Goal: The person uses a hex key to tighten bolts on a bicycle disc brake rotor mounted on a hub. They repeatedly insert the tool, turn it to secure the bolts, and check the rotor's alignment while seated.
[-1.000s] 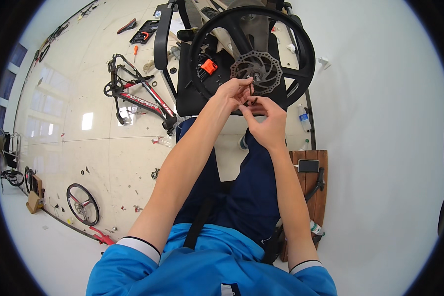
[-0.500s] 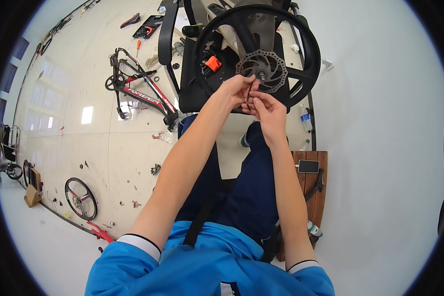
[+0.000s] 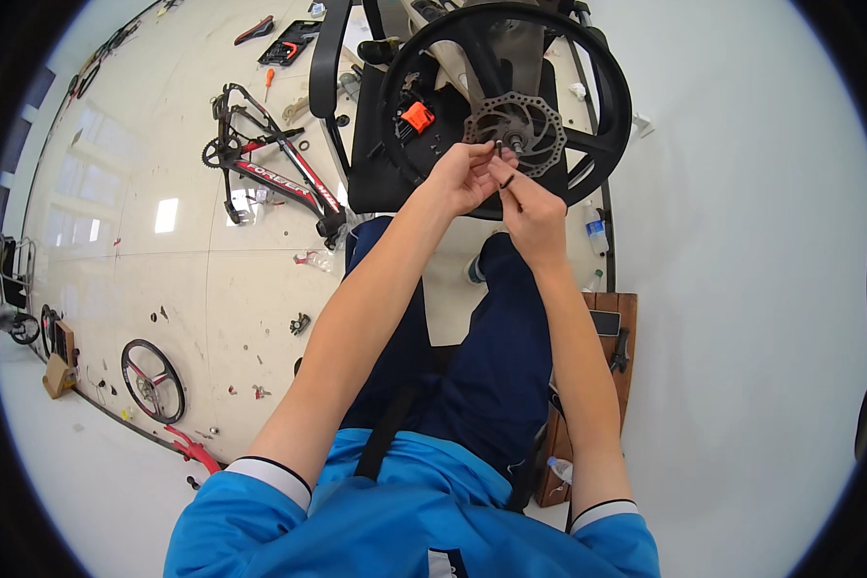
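A black bicycle wheel (image 3: 607, 116) with a silver brake disc (image 3: 539, 120) at its hub stands in front of me, above a black mat. My left hand (image 3: 460, 176) pinches a small bolt just below the disc. My right hand (image 3: 530, 207) is beside it, fingers closed on a small dark ring-shaped part. Both hands nearly touch each other at the disc's lower edge.
A red and black bicycle frame (image 3: 275, 173) lies on the pale floor to the left. Another black wheel (image 3: 152, 380) lies at lower left. A wooden board (image 3: 621, 332) with a phone and tools is at my right knee. An orange part (image 3: 416, 117) sits on the mat.
Both hands have stayed together at the disc, with the right hand shifting slightly lower and the fingers re-gripping the small parts. The view has tilted a little.
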Demonstrator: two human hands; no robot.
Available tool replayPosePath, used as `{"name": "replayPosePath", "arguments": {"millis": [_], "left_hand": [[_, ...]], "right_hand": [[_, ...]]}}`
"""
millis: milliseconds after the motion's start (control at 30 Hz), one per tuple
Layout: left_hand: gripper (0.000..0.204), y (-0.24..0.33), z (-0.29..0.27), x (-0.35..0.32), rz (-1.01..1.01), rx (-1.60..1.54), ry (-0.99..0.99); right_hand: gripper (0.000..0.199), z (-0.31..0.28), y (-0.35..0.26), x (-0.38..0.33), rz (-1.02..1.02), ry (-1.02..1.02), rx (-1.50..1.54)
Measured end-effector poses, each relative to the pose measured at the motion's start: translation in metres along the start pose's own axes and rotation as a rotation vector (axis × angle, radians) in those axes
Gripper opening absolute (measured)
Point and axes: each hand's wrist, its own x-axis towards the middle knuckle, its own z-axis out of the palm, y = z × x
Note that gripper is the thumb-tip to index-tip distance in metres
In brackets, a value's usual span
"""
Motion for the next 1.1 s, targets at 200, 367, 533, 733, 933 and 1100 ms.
{"name": "replayPosePath", "arguments": {"millis": [200, 367, 533, 733, 933, 1100], "left_hand": [[0.02, 0.0, -0.023, 0.011, -0.088, -0.221, -0.152], [0.015, 0.002, -0.005, 0.001, -0.084, -0.135, 0.041], [0.013, 0.006, -0.017, 0.014, -0.062, 0.05, 0.003], [0.012, 0.0, -0.009, 0.011, -0.017, 0.111, 0.038], [0.021, 0.002, -0.002, 0.004, -0.028, -0.014, -0.039], [0.019, 0.011, -0.005, 0.008, -0.159, -0.122, -0.092]], "right_hand": [[0.029, 0.012, 0.006, -0.003, 0.193, 0.153, 0.242], [0.028, 0.017, 0.012, -0.009, 0.15, 0.139, 0.17], [0.032, 0.013, 0.006, -0.008, -0.022, 0.121, -0.004], [0.033, 0.011, 0.015, -0.008, -0.087, 0.051, -0.03], [0.022, 0.016, 0.013, -0.001, 0.237, 0.156, 0.321], [0.019, 0.021, 0.016, -0.003, 0.197, 0.228, 0.215]]}}
